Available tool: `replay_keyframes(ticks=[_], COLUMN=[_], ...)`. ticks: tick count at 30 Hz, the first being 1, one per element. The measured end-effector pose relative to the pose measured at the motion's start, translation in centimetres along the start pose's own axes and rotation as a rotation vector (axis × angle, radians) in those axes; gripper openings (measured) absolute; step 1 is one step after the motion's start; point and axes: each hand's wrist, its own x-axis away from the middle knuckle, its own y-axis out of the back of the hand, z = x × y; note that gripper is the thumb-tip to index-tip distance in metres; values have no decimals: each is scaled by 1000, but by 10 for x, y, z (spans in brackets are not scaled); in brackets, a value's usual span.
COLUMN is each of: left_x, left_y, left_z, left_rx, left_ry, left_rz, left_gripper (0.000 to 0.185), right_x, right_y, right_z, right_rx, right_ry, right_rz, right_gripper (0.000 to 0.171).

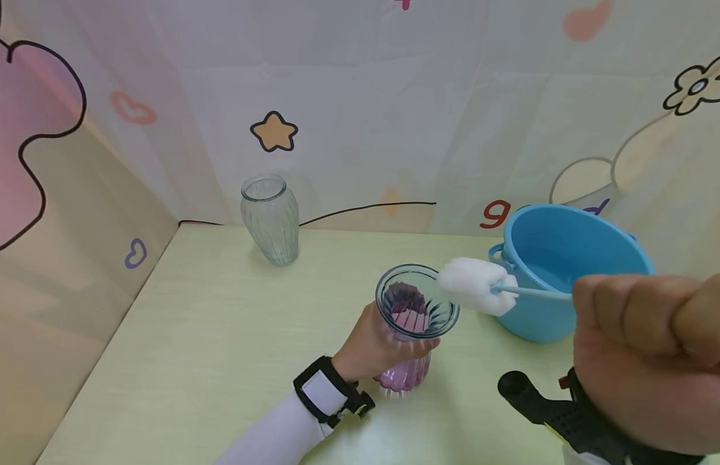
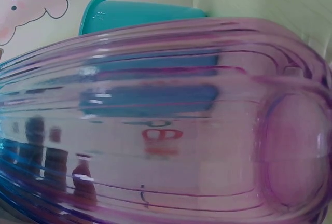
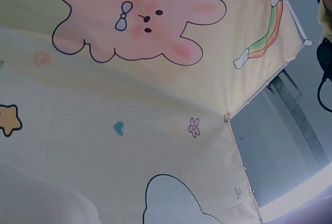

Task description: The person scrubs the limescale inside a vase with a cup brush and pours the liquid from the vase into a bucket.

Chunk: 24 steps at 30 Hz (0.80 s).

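Note:
My left hand grips a ribbed glass vase, blue at the rim and purple toward the base, tilted with its mouth facing up toward me. In the left wrist view the clear purple wall of the vase fills most of the picture. My right hand is curled round the thin light-blue handle of a sponge bottle brush. Its white sponge head points left and overlaps the right side of the vase's rim in the head view. The right wrist view shows neither the brush nor the vase.
A clear ribbed glass vase stands at the back left of the pale table. The blue bucket sits at the back right, partly behind my right hand. A printed cloth backdrop rises behind the table.

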Motion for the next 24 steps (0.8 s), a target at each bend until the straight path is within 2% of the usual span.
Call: replay_keyframes(ticks=[3, 5, 7, 9, 12, 13, 15, 16, 24], left_x=[-1, -1, -2, -2, -2, -2, -2, -2, 0], left_y=[0, 0, 0, 0, 0, 0, 0, 0, 1], left_z=[1, 2, 3, 4, 4, 4, 5, 5, 3], left_rx=[10, 18, 32, 47, 57, 60, 53, 53, 19], left_ry=[-24, -40, -53, -61, -64, -62, -56, -49, 16], left_rz=[8, 12, 16, 20, 17, 14, 6, 3, -7], left_gripper=[85, 85, 85, 85, 81, 79, 76, 75, 74], right_x=[24, 35, 34, 24, 7, 3, -2, -3, -4], right_y=[59, 76, 60, 19, -34, -44, -54, -56, -51], right_z=[15, 14, 2, -18, -43, -48, -57, -61, -77], right_rx=[62, 59, 38, 2, -37, -44, -37, -27, 107], right_ry=[-65, -91, -118, -119, -141, -155, -176, -191, -316], right_rz=[77, 122, 142, 118, 33, 5, -43, -62, -84], right_gripper=[31, 42, 61, 74, 69, 62, 48, 46, 43])
